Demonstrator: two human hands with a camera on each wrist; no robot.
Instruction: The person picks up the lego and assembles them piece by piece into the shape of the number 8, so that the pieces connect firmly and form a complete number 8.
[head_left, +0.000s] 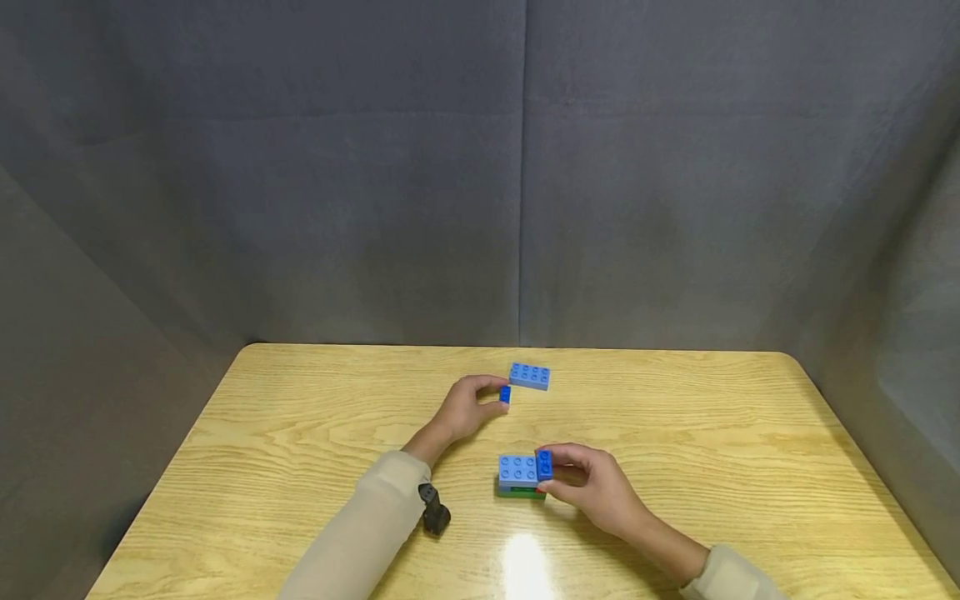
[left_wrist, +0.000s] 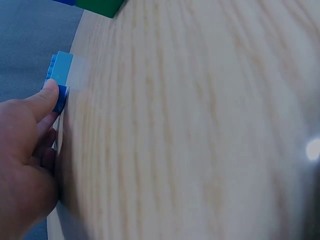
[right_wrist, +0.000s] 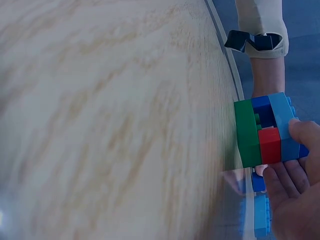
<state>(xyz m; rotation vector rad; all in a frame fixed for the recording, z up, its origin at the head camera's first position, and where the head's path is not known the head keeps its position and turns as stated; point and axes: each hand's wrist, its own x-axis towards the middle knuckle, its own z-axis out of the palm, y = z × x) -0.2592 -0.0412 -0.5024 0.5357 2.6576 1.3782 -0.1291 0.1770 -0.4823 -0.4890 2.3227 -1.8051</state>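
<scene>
In the head view, the left hand (head_left: 463, 407) reached toward the far edge of the wooden surface (head_left: 675, 400), its thumb and fingers pinching a small blue block (head_left: 505, 394). That block was just beside a loose light blue block (head_left: 529, 376), which lay near the far edge, about midway between the two rounded far corners. Farther from that edge was a stack (head_left: 517, 471) topped by a light blue piece with its studs up. The right hand (head_left: 600, 492) had its fingers grasping a dark blue block (head_left: 544, 465) at the top piece's end toward the right edge; whether it was pressed fully down could not be told. A black device (head_left: 433, 510) was fixed at the left sleeve (head_left: 363, 525), and a grey curtain (head_left: 337, 208) hung beyond the far edge.

In the left wrist view, the left thumb lay against the small blue block, with the loose light blue block close past it. Part of the stack's green side was cut off by the frame.

In the right wrist view, the stack showed its layers: a green base (right_wrist: 247, 132), then a red block (right_wrist: 270, 145) and an inner blue block (right_wrist: 263, 109) with a gap between them, then the light blue top. The right thumb lay by that top.
</scene>
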